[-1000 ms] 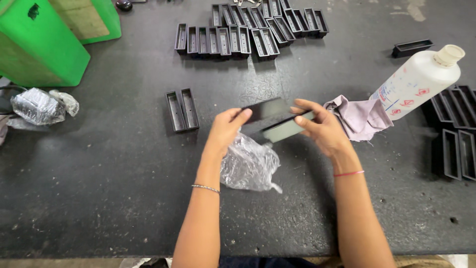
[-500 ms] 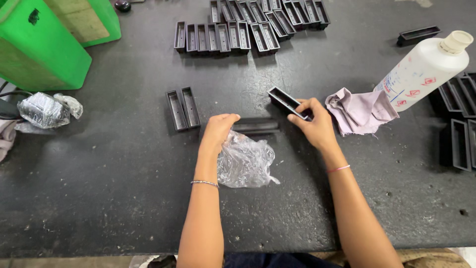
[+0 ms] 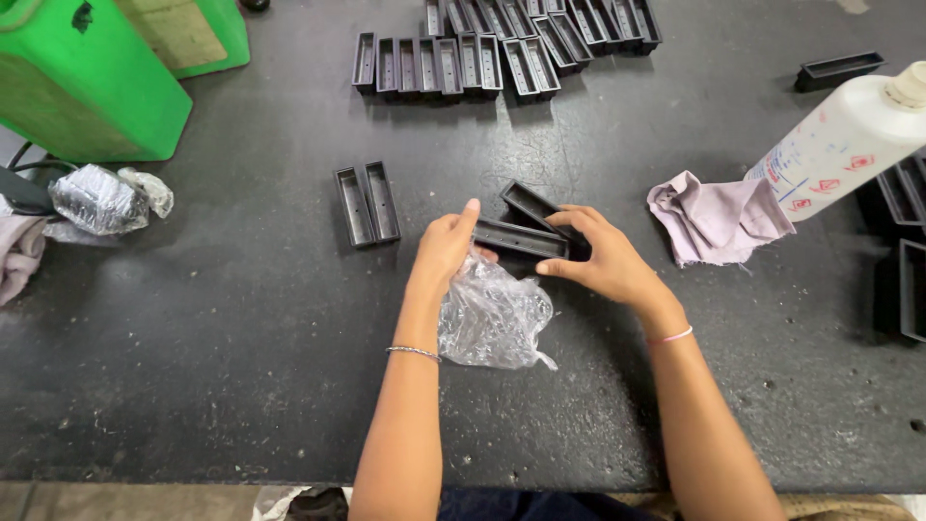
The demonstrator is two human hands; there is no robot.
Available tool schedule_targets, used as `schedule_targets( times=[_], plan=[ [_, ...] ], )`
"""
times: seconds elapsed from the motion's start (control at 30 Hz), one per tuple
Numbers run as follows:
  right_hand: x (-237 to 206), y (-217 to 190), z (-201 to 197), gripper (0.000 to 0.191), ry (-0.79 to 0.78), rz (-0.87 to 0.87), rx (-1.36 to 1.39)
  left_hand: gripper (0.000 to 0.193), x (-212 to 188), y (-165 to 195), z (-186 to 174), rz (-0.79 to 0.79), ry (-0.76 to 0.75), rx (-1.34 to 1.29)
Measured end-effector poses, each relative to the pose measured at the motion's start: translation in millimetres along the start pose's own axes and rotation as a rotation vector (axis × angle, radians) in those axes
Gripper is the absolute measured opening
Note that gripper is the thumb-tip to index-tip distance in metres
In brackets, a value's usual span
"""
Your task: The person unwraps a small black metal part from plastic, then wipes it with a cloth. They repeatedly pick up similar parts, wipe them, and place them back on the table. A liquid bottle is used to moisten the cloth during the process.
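My left hand and my right hand both grip a long black plastic tray piece just above the dark table. A second black tray piece lies behind it, touching my right fingers. A crumpled clear plastic bag lies under my left wrist. Two more black tray pieces lie side by side to the left of my hands.
Rows of several black tray pieces line the far side, with others at the right edge. A white bottle leans over a pale cloth. Green bins and a wrapped bundle are at the left.
My right hand set one tray piece down behind and came back to the other piece; both hands now hold that piece near the bag.
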State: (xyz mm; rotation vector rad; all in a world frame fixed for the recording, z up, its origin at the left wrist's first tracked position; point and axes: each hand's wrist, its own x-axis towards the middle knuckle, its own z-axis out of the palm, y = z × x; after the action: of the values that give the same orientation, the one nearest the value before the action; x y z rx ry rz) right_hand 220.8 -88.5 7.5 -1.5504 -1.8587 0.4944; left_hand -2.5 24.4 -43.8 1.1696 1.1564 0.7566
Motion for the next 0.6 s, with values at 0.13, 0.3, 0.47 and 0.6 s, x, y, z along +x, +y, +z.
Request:
schedule_targets(
  times=[0.13, 0.3, 0.47, 0.6],
  plan=[
    [0.8, -8.8, 1.4, 0.063, 0.025, 0.033, -0.035, 0.055, -3.2, 6.4, 4.1, 0.058, -0.023, 0.02],
    [2.3, -10.2, 11.0, 0.074, 0.022, 0.003, -0.009, 0.054, -1.7, 5.4, 16.5, 0.168, -0.009, 0.095],
    [3.5, -9.9, 23.6, 0.078, 0.064, -0.003, -0.005, 0.05, 1.5, 2.1, 21.5, 0.239, -0.002, 0.05],
    [5.0, -0.5, 31.3, 0.068, 0.153, -0.021, -0.112, 0.046, 2.2, 13.2, 13.9, 0.239, 0.087, -0.096]
  ],
)
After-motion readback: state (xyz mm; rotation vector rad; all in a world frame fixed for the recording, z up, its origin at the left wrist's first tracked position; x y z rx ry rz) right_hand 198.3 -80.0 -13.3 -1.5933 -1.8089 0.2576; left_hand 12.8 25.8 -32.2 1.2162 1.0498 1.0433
